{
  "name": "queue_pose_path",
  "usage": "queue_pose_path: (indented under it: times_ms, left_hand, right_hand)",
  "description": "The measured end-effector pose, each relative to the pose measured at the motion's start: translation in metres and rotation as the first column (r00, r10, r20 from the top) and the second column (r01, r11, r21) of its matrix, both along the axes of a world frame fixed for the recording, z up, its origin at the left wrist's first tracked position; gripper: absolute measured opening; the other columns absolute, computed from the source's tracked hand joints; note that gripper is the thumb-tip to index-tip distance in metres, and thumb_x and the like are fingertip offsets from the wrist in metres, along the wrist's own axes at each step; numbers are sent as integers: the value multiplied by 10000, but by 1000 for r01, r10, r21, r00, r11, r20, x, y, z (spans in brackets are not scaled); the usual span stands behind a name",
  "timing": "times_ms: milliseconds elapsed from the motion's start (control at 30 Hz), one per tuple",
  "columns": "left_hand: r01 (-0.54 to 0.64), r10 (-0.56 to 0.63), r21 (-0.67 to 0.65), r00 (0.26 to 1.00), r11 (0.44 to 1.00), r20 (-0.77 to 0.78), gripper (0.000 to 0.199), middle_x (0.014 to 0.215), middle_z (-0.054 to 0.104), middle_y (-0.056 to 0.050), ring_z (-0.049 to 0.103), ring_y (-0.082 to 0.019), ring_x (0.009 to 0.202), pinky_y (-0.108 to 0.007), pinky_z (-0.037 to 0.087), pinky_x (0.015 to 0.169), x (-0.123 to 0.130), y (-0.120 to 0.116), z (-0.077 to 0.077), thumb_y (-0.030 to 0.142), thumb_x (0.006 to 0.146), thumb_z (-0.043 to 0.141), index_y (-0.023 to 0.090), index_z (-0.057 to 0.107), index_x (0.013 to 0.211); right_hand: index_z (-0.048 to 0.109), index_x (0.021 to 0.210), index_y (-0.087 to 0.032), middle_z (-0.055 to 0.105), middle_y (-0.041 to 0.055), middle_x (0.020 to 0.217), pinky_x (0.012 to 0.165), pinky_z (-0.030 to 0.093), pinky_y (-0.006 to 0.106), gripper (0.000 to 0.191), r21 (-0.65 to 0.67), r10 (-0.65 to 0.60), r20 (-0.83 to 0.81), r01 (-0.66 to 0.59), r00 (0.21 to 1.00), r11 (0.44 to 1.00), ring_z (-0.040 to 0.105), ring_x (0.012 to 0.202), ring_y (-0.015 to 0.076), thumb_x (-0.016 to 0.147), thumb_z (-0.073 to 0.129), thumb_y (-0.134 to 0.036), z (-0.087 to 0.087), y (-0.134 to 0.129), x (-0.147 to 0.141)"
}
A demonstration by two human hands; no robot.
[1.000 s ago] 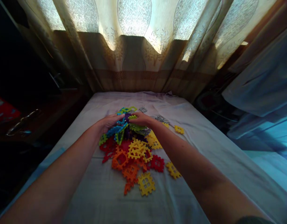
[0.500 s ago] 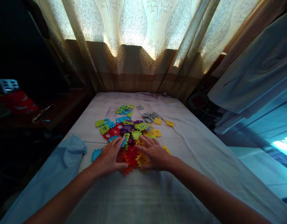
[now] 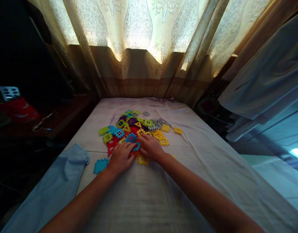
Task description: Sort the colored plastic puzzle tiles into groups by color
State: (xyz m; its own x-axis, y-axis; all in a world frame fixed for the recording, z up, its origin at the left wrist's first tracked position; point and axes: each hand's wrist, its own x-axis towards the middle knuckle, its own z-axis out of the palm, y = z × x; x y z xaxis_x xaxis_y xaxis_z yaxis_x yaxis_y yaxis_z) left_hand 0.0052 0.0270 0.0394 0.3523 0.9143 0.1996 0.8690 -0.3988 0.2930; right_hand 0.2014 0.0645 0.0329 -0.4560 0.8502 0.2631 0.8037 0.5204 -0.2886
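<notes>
A pile of toothed plastic tiles lies on the white cloth, with red tiles (image 3: 112,144), yellow tiles (image 3: 158,134), green, purple and grey ones mixed together. My left hand (image 3: 121,157) rests at the near left of the pile, its curled fingers at a small blue tile (image 3: 136,146). Opposite it, my right hand (image 3: 150,147) has its fingers bent down onto the same spot, close to my left fingertips. Both hands seem closed on this blue tile, partly hidden by the fingers. Left of my left hand lies a flat blue tile (image 3: 100,165).
Light blue folded fabric (image 3: 66,174) lies at the left edge of the bed-like surface (image 3: 187,181). A dark side table with a red item (image 3: 19,110) stands further left. Patterned curtains (image 3: 139,68) hang behind, and clothes (image 3: 265,74) hang at the right.
Both hands have drawn together and closed in. The pile's middle has been rearranged: purple tiles have shifted back, and blue and yellow tiles now show near the centre.
</notes>
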Motion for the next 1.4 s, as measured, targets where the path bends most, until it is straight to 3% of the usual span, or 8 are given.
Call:
queue_pose_path:
  times_ms: [133, 300, 467, 567, 733, 900, 1133, 1400]
  left_hand:
    - [80, -80, -21, 997, 997, 17, 490, 1306, 647, -87, 580, -283, 1203, -467, 414, 1057, -9, -18, 3, 475, 839, 599, 261, 617, 1279]
    - [-124, 125, 19, 990, 992, -71, 470, 1349, 615, -92, 556, -281, 1239, -434, 402, 1066, -35, 28, 20, 471, 864, 541, 255, 626, 1272]
    - [-501, 490, -45, 859, 864, -151, 672, 1514, 427, -176, 399, -359, 1386, -553, 314, 1116, -73, 83, 9, 593, 866, 449, 194, 490, 1406]
    - [-528, 518, -136, 849, 839, -100, 738, 1508, 429, -195, 399, -340, 1392, -503, 323, 1129, -66, 99, -6, 599, 882, 405, 140, 400, 1459]
    - [-351, 357, -80, 930, 933, 91, 815, 1546, 365, -216, 316, -333, 1449, -482, 289, 1163, -10, 101, -17, 612, 862, 464, 100, 344, 1485]
    - [-115, 135, -107, 970, 988, 201, 791, 1586, 325, -143, 319, -272, 1458, -451, 309, 1159, -2, 70, -6, 656, 876, 407, 203, 314, 1517]
    - [-482, 478, -101, 876, 870, -63, 730, 1549, 380, -168, 319, -340, 1445, -602, 230, 1152, -62, 10, -18, 620, 875, 374, 205, 391, 1476]
    - [-316, 309, 34, 941, 948, 141, 721, 1547, 364, -179, 359, -307, 1425, -473, 307, 1168, -35, -10, -42, 614, 894, 381, 157, 401, 1451]
  right_hand:
    - [610, 1310, -274, 624, 94, 1322, 1030, 406, 448, 459, 18, 132, 34, -133, 991, 991, 555, 1205, 271, 863, 621, -378, -5, -15, 17]
    - [620, 1302, -187, 613, 144, 1321, 1049, 393, 427, 424, 88, -272, -63, 277, 960, 957, 543, 1212, 273, 906, 519, -302, 4, 27, 51]
    - [587, 1338, -174, 551, 180, 1384, 1058, 371, 528, 482, -73, -712, -57, 708, 700, 702, 488, 1283, 331, 934, 460, -404, 1, 54, 102]
    - [570, 1361, -213, 549, 187, 1378, 1059, 330, 618, 524, -193, -787, 25, 776, 616, 601, 462, 1313, 359, 947, 413, -494, -5, 64, 99]
    - [611, 1316, -253, 517, 146, 1425, 1084, 359, 540, 518, -199, -629, -47, 610, 776, 767, 494, 1300, 307, 927, 455, -557, -7, 83, 36]
    - [619, 1306, -240, 594, 88, 1373, 1095, 395, 365, 445, -155, -153, -209, 122, 966, 980, 526, 1287, 211, 907, 558, -427, 9, 86, 20]
    - [653, 1239, -182, 656, 119, 1285, 1081, 419, 405, 415, -135, -398, -264, 375, 879, 917, 581, 1220, 237, 928, 454, -371, 0, 31, 75]
    - [573, 1345, -198, 534, 153, 1432, 1141, 316, 533, 504, -65, -483, -176, 480, 858, 875, 461, 1351, 299, 910, 463, -426, -42, -50, 78]
